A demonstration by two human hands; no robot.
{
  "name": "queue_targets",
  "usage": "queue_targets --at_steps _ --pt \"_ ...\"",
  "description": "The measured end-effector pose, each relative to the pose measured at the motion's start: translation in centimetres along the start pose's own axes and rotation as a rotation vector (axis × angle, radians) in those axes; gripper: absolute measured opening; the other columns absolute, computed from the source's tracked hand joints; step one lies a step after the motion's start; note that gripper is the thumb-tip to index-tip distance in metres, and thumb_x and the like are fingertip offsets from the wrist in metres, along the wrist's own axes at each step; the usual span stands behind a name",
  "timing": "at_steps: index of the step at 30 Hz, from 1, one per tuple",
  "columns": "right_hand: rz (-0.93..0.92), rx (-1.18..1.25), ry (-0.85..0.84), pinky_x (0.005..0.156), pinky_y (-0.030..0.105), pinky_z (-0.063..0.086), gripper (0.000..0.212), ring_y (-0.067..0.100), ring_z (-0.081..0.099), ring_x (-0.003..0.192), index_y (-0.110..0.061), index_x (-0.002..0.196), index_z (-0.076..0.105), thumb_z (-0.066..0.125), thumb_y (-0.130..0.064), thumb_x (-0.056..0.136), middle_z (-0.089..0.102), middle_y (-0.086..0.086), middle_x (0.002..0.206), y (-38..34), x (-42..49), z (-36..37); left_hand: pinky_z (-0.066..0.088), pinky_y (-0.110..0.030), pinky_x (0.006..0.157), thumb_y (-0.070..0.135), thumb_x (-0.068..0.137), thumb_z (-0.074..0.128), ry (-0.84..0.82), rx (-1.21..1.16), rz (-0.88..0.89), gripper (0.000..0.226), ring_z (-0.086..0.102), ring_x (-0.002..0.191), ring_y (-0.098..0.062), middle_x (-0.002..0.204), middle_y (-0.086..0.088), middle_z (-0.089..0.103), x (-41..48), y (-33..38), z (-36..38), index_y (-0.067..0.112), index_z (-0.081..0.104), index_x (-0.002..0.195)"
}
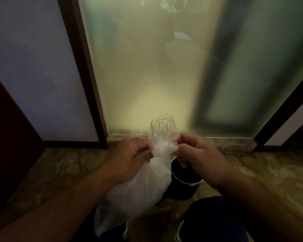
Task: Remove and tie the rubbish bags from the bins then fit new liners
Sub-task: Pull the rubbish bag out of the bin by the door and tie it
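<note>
A white translucent rubbish bag (138, 191) hangs in front of me, its body bulging below and its neck gathered between my hands. My left hand (129, 154) pinches the neck from the left. My right hand (196, 151) pinches it from the right, and a loose loop of plastic stands up above both hands. Behind the bag and under my right hand a small dark round bin (184, 184) stands on the floor. Its inside looks dark, and I cannot tell whether it holds a liner.
A frosted glass panel (156, 75) in a dark wooden frame (84, 67) rises straight ahead, with a stone sill at its foot. Patterned carpet (63, 168) covers the floor. A dark door or cabinet edge (7, 137) stands at the left. My legs and shoes show at the bottom.
</note>
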State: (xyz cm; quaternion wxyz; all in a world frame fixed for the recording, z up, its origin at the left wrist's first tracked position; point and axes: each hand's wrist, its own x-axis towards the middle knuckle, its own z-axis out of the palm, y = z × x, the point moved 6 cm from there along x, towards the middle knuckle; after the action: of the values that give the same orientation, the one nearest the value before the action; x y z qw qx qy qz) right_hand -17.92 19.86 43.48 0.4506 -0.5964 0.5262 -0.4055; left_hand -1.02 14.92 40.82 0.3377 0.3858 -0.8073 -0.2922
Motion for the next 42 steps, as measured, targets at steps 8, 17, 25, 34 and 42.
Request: queue_targets --at_steps 8,17,25,34,42 --pt "-0.276 -0.456 -0.054 0.062 0.026 0.051 0.014 0.006 0.063 0.068 -0.032 0.101 0.069 0.074 -0.026 0.089 0.069 -0.011 0.083 -1.0 -1.0 0.1 0.052 -0.031 0.061 0.057 0.079 0.046 -0.099 0.030 -0.009 0.026 0.063 0.065 -0.001 0.068 0.025 0.065 -0.3 1.9 0.9 0.045 0.064 0.064" --pt "-0.261 -0.349 0.035 0.063 0.043 0.052 0.007 0.014 0.061 0.066 -0.032 0.086 0.071 0.067 -0.034 0.091 0.068 -0.010 0.074 -2.9 -1.4 0.8 0.044 -0.014 0.060 0.035 0.090 0.068 -0.135 -0.004 0.008 0.023 0.059 0.068 -0.001 0.078 0.022 0.064 -1.5 2.2 -0.7 0.055 0.063 0.082" --pt "-0.253 -0.450 0.066 0.069 0.055 0.056 0.021 0.027 0.065 0.071 -0.026 0.081 0.070 0.064 -0.046 0.089 0.070 0.001 0.075 -5.3 -2.0 3.3 0.054 -0.031 0.066 0.031 0.086 0.072 0.045 -0.048 0.019 0.018 0.061 0.079 -0.008 0.086 0.016 0.063 -3.2 0.9 -3.7 0.036 0.055 0.088" --pt "-0.111 -0.419 -0.172 0.070 0.029 0.055 0.019 0.012 0.070 0.073 -0.010 0.091 0.074 0.057 -0.002 0.098 0.074 -0.003 0.078 -3.5 -1.2 3.0 0.048 -0.021 0.072 0.030 0.079 0.079 0.067 0.019 0.064 0.014 0.063 0.084 -0.003 0.086 0.021 0.064 -3.0 -0.3 -4.4 0.035 0.065 0.079" --pt "-0.036 -0.377 -0.186 0.065 0.023 0.052 0.033 0.003 0.068 0.074 -0.034 0.118 0.065 0.058 -0.013 0.095 0.073 -0.015 0.087 1.2 1.2 2.1 0.055 -0.036 0.077 0.057 0.088 0.054 -0.112 0.232 0.125 0.035 0.065 0.089 -0.009 0.099 0.010 0.070 -0.2 -2.7 -0.6 0.030 0.075 0.089"
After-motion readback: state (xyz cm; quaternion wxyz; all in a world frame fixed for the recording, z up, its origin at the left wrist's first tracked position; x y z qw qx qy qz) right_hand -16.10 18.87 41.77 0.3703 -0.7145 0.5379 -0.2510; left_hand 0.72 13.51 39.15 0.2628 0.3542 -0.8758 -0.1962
